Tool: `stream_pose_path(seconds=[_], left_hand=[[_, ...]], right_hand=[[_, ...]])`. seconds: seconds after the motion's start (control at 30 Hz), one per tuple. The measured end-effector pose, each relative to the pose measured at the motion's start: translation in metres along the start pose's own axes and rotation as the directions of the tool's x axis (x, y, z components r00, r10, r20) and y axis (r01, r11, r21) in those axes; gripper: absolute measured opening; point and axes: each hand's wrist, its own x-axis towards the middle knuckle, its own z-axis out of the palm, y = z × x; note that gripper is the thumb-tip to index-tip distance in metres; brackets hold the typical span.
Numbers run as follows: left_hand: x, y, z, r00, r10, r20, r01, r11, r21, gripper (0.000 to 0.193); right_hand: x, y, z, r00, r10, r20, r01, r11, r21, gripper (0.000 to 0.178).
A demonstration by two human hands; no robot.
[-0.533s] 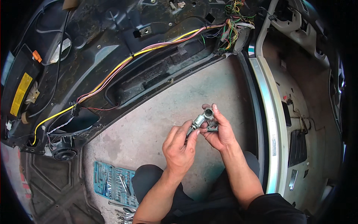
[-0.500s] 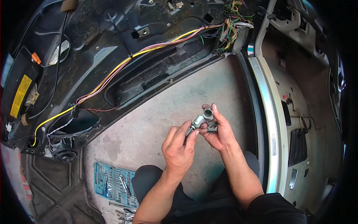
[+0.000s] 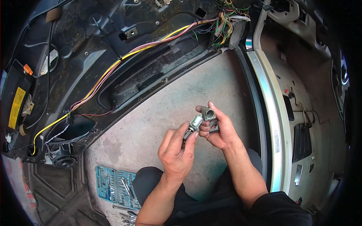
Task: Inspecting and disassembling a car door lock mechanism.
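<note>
Head view, centre of frame: left hand [image 3: 175, 152] pinches a silver metal cylinder [image 3: 196, 122]; right hand [image 3: 222, 132] grips a round-mouthed grey metal housing [image 3: 206, 113]. The parts look unjoined at this point, contact between them unclear.

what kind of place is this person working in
Likely a car repair garage, though that's a judgement: a stripped car door with exposed wiring, a door sill, and an open teal socket set.
</note>
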Motion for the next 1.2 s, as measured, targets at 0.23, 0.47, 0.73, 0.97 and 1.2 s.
stream_pose_path(seconds=[0.23,0.47,0.73,0.97,1.2], left_hand=[[0.003,0.001,-0.001,1.000,0.003,-0.025,-0.002,0.999,0.032,0.032],[-0.001,-0.001,-0.001,0.997,-0.077,-0.015,0.077,0.997,-0.015,0.032],[0.002,-0.011,-0.008,0.992,-0.121,-0.024,0.121,0.992,0.016,0.034],[0.005,-0.005,-0.007,0.998,-0.068,0.013,0.068,0.996,0.052,0.030],[0.002,-0.027,-0.008,0.993,-0.075,0.086,0.096,0.957,-0.274,0.032]], right_hand=[[-0.002,-0.002,-0.001,0.998,0.063,0.003,-0.063,0.998,0.021,0.043],[0.000,0.000,-0.001,0.990,0.123,-0.068,-0.122,0.992,0.016,0.043],[0.000,-0.006,0.000,0.994,0.102,-0.037,-0.104,0.994,-0.037,0.039],[0.005,0.002,-0.002,0.994,0.096,-0.043,-0.099,0.994,-0.054,0.040],[0.005,0.000,-0.001,0.998,0.053,-0.030,-0.054,0.997,-0.060,0.037]])
